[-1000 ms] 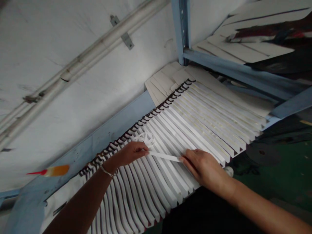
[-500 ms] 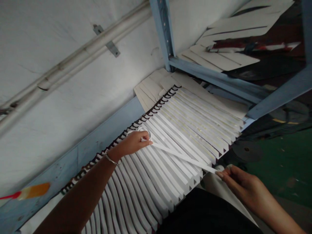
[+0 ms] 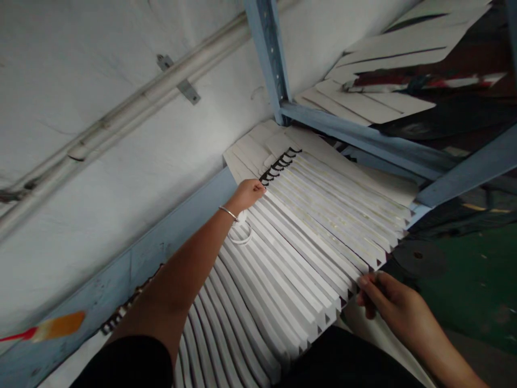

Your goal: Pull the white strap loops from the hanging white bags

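Note:
A row of overlapping pieces (image 3: 278,280) with white and grey stripes lies slanting across the blue surface. Along one stripe, near those with yellowish glue-like lines, a narrow white strip (image 3: 299,221) is stretched. My left hand (image 3: 248,195), a bracelet on its wrist, is closed in a pinch at the strip's upper end by the dark edge. At the lower end my right hand (image 3: 383,293) is closed, thumb against fingers, at the pieces' near edge. Below my left wrist, a loose coil of white strip (image 3: 241,233) rests on the pieces.
A brush (image 3: 60,326) with a red handle lies at the left on the blue surface (image 3: 169,231). Blue metal shelving (image 3: 269,59) rises behind, with flat pale sheets (image 3: 388,54) on it. A pipe (image 3: 133,99) runs along the wall.
My left hand has moved up and right to the dark edge, leaving the coil on the pieces. The strip, earlier slanting across the row, now lies along a stripe. My right hand has shifted slightly.

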`<state>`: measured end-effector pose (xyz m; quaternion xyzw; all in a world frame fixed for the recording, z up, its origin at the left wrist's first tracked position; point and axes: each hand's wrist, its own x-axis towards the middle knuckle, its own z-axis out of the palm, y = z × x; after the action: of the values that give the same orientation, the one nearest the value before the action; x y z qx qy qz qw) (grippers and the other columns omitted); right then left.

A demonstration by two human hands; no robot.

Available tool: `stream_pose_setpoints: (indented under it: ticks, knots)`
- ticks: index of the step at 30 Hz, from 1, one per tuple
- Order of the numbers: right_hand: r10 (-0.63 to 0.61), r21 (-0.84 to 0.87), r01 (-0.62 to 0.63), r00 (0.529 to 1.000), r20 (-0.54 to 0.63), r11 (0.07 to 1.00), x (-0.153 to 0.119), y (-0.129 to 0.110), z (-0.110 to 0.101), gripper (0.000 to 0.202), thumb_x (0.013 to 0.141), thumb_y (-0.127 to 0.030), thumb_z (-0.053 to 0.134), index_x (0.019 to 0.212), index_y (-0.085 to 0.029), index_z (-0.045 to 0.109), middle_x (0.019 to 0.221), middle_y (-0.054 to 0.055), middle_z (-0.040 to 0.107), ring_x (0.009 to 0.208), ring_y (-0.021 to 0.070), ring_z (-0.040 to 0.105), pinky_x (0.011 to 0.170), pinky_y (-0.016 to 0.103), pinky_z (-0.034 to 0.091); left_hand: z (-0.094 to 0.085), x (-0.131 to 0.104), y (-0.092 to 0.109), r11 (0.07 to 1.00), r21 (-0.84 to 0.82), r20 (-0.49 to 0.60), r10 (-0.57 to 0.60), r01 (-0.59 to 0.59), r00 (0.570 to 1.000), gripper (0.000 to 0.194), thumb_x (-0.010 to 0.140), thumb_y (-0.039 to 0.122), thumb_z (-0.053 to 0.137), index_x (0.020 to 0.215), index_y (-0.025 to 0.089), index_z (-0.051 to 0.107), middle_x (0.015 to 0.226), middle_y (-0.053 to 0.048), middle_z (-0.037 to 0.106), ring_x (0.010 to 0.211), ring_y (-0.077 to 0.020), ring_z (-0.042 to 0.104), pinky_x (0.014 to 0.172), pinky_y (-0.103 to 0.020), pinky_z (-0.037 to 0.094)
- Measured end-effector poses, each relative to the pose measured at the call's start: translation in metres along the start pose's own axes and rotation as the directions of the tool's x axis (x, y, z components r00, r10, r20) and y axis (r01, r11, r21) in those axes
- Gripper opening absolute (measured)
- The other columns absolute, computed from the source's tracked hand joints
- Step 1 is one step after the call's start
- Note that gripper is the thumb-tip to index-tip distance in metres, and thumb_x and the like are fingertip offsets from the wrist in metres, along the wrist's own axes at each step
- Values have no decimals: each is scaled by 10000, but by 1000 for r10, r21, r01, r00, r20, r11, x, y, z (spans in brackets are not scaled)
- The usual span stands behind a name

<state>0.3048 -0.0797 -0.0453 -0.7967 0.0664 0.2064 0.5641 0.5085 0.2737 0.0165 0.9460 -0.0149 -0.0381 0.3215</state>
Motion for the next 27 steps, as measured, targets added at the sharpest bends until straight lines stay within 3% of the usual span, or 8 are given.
stream_pose_setpoints:
  ticks: [5, 20, 24, 27]
  knots:
    - [78, -57, -82, 994, -74, 995, 2, 4, 7, 440, 841, -668, 488, 729, -244, 513, 556, 9, 636, 428, 161, 571, 475, 292, 442, 14, 8, -9, 998, 58, -95, -3, 8, 995, 119, 769, 254, 642, 726, 146, 618, 704, -7, 631, 670, -131, 546, 635, -243, 394]
    - [-5, -186, -39, 973, -231, 982, 7, -12, 6, 359, 798, -580, 506, 676, -242, 503, 514, 0, 555, 446, 155, 511, 491, 281, 368, 25, 15, -18, 987, 158, -128, -4, 25, 992, 126, 796, 263, 660, 749, 159, 607, 730, -17, 661, 669, -146, 565, 652, -249, 423]
    - [-68, -316, -13, 967, -244, 949, 8, -10, 8, 328, 847, -517, 494, 683, -234, 508, 557, 6, 579, 511, 169, 561, 532, 281, 363, 25, 15, -13, 971, 235, -114, -15, 42, 993, 117, 818, 270, 643, 783, 159, 634, 795, -35, 696, 719, -159, 599, 685, -254, 440]
    - [-110, -580, -59, 962, -251, 812, 5, -9, 10, 315, 912, -479, 495, 732, -226, 544, 563, 11, 586, 511, 190, 570, 503, 282, 289, 25, 12, -6, 931, 362, -92, -16, 49, 996, 143, 850, 302, 617, 828, 168, 659, 848, -52, 713, 786, -183, 629, 719, -268, 453]
